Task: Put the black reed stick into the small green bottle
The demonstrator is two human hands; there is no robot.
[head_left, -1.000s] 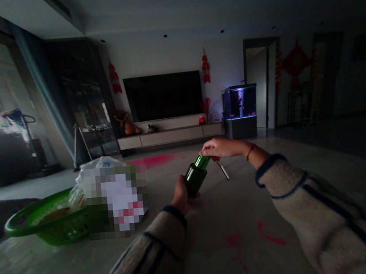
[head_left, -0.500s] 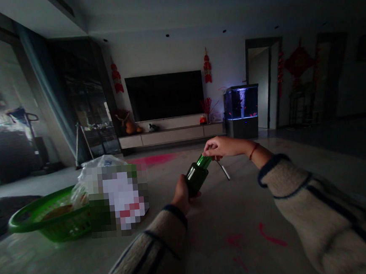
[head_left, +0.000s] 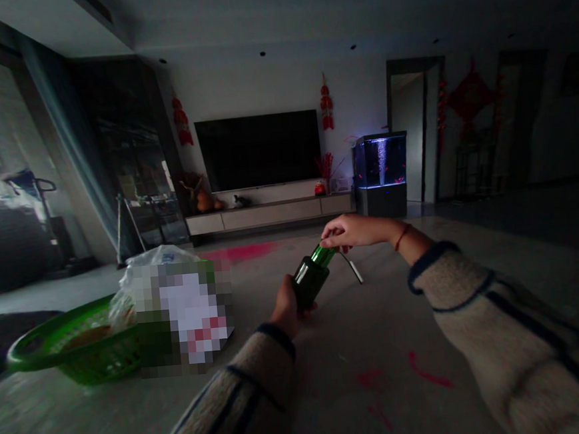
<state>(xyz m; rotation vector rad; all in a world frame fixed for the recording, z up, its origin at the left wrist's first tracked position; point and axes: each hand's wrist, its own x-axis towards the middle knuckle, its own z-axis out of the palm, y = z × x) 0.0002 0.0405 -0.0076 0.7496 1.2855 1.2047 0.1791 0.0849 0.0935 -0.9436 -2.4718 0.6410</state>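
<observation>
Wrapped round the bottle [head_left: 310, 279], your left hand [head_left: 286, 307] is closed firmly on the dark green glass, with the neck tilting up and to your right. Your right hand [head_left: 355, 230] reaches across from that side, palm down, and its fingertips [head_left: 325, 239] sit over the bottle's top. They hide the end of the neck, so from the head view you cannot tell whether they pinch a cap or only rest there. Both hands are working at this one bottle, which you hold up in the air above the pale surface [head_left: 344, 400], and your left hand has the body while your right is at the neck.

A red cord [head_left: 402, 236] circles your right wrist, and knit sleeves [head_left: 504, 334] cover both forearms. Just past the bottle and to its right lies a white stick [head_left: 355, 272]. To the bottle's left sit a green basket [head_left: 74, 347] and a plastic bag [head_left: 160, 257], with a blurred patch [head_left: 192, 318] in front of the bag hiding whatever is there. Red smears [head_left: 427, 373] mark the surface nearer you, right of the bottle. Well beyond the bottle stand a TV [head_left: 258, 151] and a lit fish tank [head_left: 381, 170].
</observation>
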